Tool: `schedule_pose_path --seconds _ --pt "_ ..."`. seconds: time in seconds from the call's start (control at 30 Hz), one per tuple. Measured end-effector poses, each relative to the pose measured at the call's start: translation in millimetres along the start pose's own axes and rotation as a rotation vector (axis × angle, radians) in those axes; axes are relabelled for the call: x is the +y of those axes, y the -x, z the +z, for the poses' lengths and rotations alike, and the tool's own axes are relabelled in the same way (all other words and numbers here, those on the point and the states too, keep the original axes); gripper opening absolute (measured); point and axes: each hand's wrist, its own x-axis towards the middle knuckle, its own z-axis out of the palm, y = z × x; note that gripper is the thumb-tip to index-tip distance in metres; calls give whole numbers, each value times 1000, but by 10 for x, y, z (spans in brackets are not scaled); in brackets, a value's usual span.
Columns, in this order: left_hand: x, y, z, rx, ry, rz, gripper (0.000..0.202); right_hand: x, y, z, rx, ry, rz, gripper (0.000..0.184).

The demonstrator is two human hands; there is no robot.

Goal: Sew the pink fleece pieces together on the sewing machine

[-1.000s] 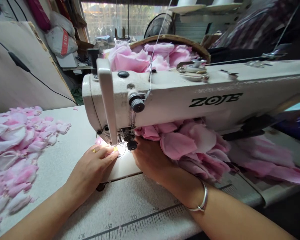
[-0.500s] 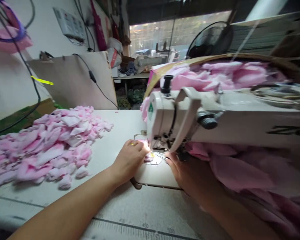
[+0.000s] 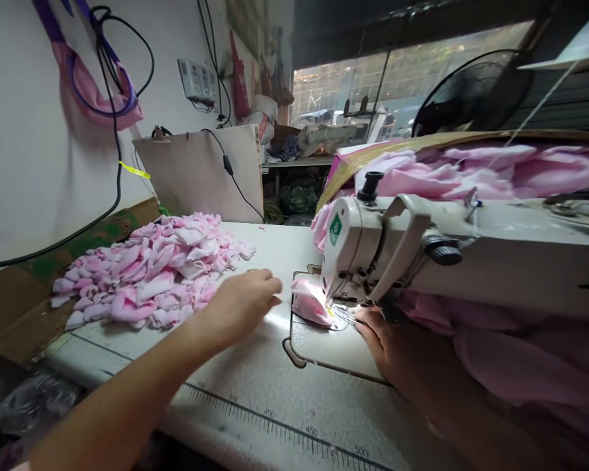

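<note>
A small pink fabric piece (image 3: 310, 302) lies on the needle plate, its right end at the needle area of the white sewing machine (image 3: 358, 242). My left hand (image 3: 245, 306) is over the table, left of that piece and apart from it, fingers loosely curled together with nothing visible in them. Close by the needle, my right hand (image 3: 383, 337) pinches thin metal tweezers (image 3: 348, 315); their tips point left toward the fabric's end. Most of my right hand is in shadow under the machine arm.
A heap of small pink and white fabric pieces (image 3: 161, 268) covers the table's left side. More pink fabric (image 3: 510, 353) lies right of the machine and in a box (image 3: 343, 167) behind it. A ruler strip (image 3: 269, 422) runs along the front edge. A black cable (image 3: 119, 150) hangs at left.
My left hand has let go of the pink fabric piece and moved left, away from the needle. The right hand stays beside the needle with the tweezers. The view has turned left.
</note>
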Motion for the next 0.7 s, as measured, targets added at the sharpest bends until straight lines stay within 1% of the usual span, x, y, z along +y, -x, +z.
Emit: schedule_pose_path --seconds 0.07,0.1,0.13,0.2,0.23,0.3,0.4,0.47,0.53,0.6,0.67,0.7 --pt "-139 268 -215 -43 -59 -65 16 -13 5 -39 -27 28 -24 23" --pt "-203 410 -274 -82 -133 -121 16 -20 8 -57 -37 52 -34 24" --pt "-259 548 -295 -110 -186 -167 16 -28 10 -71 -38 65 -37 24" --pt "-345 794 -237 -141 -216 -220 10 -44 13 -90 -32 75 -39 24" --pt "-375 891 -171 -128 -216 -231 8 -51 14 -93 -28 75 -41 25" --pt "-413 1028 -17 -128 -239 -255 12 -58 19 -91 -32 71 -45 24" --pt "-424 1103 148 -132 -302 -255 17 -49 43 -77 -50 68 -35 23" --pt "-400 1096 173 -85 -317 -208 16 -38 72 -79 -50 63 -44 23" --pt "-343 1062 152 21 -303 -110 15 -40 108 -108 -16 33 -78 23" --pt "-254 1007 121 149 -264 6 15 -70 145 -173 26 -47 -114 23" --pt "-145 934 101 246 -184 129 18 -129 176 -267 27 -187 -143 22" --pt "-90 890 97 278 -135 188 20 -165 186 -317 3 -276 -153 21"
